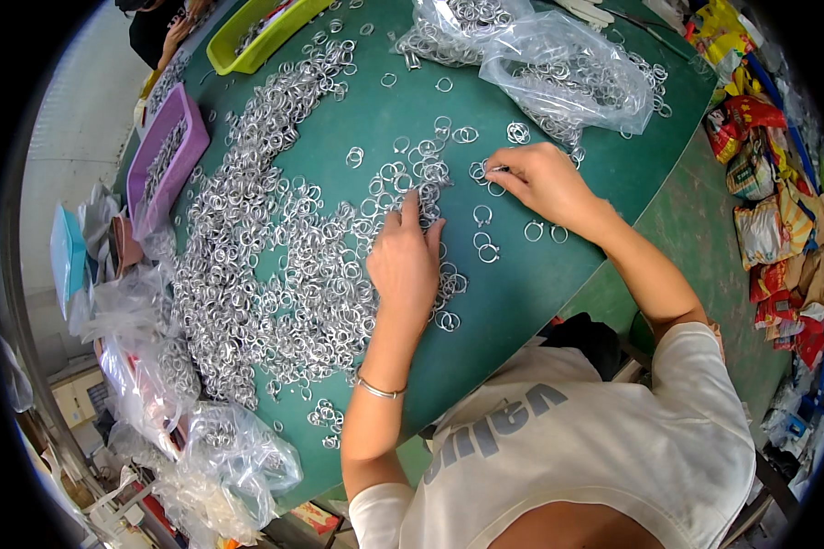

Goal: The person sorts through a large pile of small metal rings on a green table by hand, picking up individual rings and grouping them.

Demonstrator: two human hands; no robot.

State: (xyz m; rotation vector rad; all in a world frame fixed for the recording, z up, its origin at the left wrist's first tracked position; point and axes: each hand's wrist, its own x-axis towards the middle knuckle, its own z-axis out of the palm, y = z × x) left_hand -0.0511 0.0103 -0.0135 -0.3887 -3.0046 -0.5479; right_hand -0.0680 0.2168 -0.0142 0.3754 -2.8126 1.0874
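head view: your left hand point(403, 261) flat, fingers together, pressing on heap of metal rings point(275, 265) on green tabletop point(522, 284); clamped on nothing. your right hand point(540, 178) grip pinched on single ring point(494, 170) at edge of scatter. risk: rings interlock, so lifted one may drag neighbours; loose rings point(482, 247) near tabletop edge may roll off if swept. rings: small, silver, shiny, open loops, densely tangled at left, sparse at right. clear bag point(568, 69) of same rings beyond.

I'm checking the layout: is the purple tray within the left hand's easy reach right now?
Probably not easily. The left hand rests flat on rings mid-table; the purple tray lies at the far left edge, beyond a wide ring pile. Nothing blocks it.
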